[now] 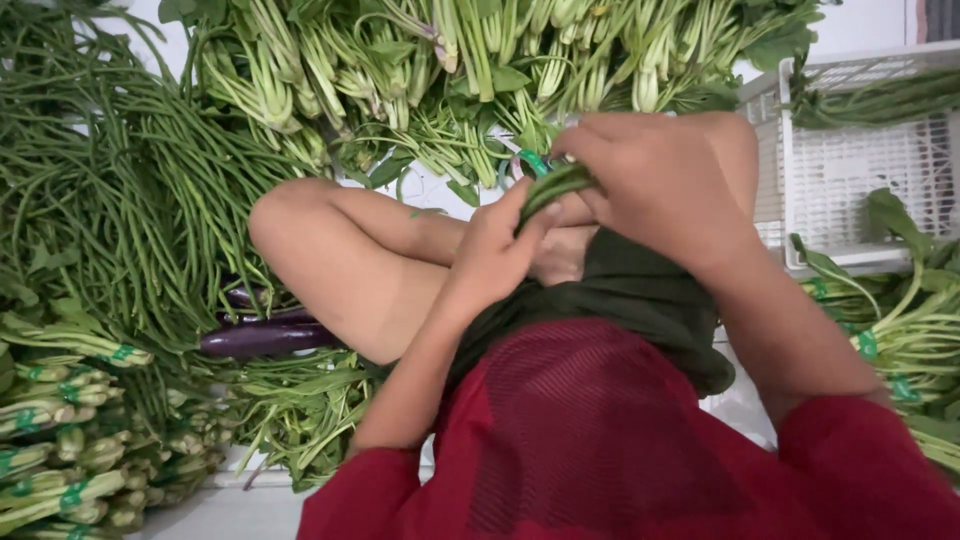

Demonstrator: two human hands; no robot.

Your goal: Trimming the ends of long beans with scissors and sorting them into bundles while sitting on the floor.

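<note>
My left hand (pixel 498 250) and my right hand (pixel 660 185) meet over my bent knees, both closed on a small bundle of green stems (pixel 555 185). The left thumb presses the bundle's lower end; the right hand covers its upper end. A strip of green tape (pixel 533 160) shows just above the bundle. I sit on the floor in a red shirt and dark shorts, with my left knee (pixel 285 215) raised.
Long green beans (pixel 110 180) lie piled at the left. Leafy greens with pale stalks (pixel 430 60) lie ahead. Tied bundles (pixel 60 440) sit at the lower left, more bundles (pixel 915 350) at the right. A purple eggplant (pixel 265 338) lies under my leg. A white crate (pixel 850 170) stands at the right.
</note>
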